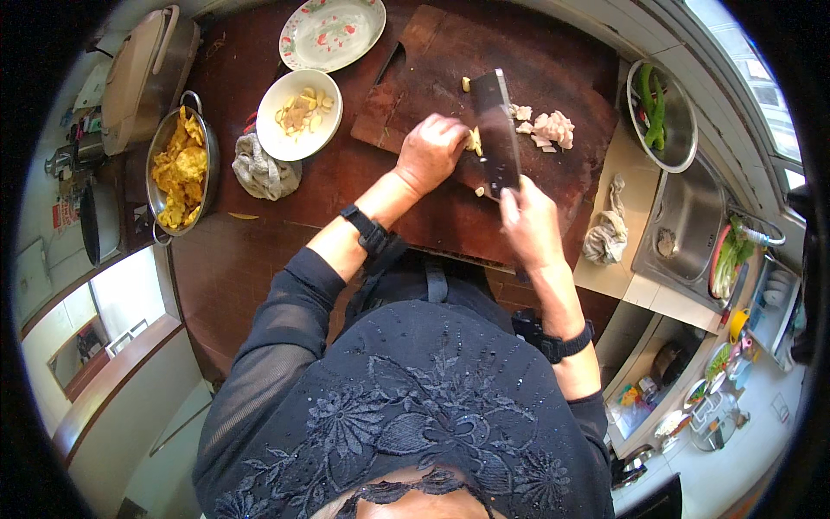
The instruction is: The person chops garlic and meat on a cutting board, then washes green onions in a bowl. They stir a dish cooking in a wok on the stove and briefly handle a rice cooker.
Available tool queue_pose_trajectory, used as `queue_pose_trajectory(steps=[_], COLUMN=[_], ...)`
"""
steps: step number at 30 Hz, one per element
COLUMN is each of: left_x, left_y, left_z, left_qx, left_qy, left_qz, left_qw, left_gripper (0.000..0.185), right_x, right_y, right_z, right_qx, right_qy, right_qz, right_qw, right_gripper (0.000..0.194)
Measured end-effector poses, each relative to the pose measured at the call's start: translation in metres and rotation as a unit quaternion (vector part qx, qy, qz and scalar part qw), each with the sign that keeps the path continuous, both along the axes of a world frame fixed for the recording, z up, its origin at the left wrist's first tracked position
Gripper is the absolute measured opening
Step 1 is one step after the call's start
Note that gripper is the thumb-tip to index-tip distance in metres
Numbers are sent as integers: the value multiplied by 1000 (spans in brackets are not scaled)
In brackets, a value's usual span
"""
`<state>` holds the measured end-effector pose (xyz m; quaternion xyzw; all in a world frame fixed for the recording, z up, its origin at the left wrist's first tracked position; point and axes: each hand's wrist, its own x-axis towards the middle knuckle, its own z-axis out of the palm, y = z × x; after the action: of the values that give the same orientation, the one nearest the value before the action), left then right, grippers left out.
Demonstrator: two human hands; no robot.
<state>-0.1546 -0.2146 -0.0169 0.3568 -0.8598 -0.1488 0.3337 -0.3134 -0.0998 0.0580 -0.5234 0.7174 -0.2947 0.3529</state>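
My right hand grips a cleaver, whose broad blade stands over the wooden cutting board and is slightly blurred. Just left of the blade, the bent fingertips of my left hand hold down pale yellow slices, which look like ginger or garlic. One small piece lies farther up the board, and another sits near its front. On the blade's right side is a heap of chopped pale pink meat, with a few bits close to the steel.
Left of the board are a white bowl with pale slices, a floral plate, a crumpled cloth and a metal pan of yellow food. At right are a bowl of green peppers, a rag and a sink.
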Motion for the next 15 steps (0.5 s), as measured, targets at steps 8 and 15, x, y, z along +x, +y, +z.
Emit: queue_pose_trajectory(steps=[8,15], left_x=[-10,21], left_y=[-74,-52], left_z=[-1,11], left_qx=[-82,-103], left_qy=[-115,-120], left_qz=[-53,57], left_qw=[989,986], left_gripper=[20,9], right_x=[-24,-36], right_y=[16,21], right_z=[11,-8], right_qx=[41,-31], right_qy=[4,128], right_qz=[-39,9], right_qw=[998,991], right_gripper=[15,16])
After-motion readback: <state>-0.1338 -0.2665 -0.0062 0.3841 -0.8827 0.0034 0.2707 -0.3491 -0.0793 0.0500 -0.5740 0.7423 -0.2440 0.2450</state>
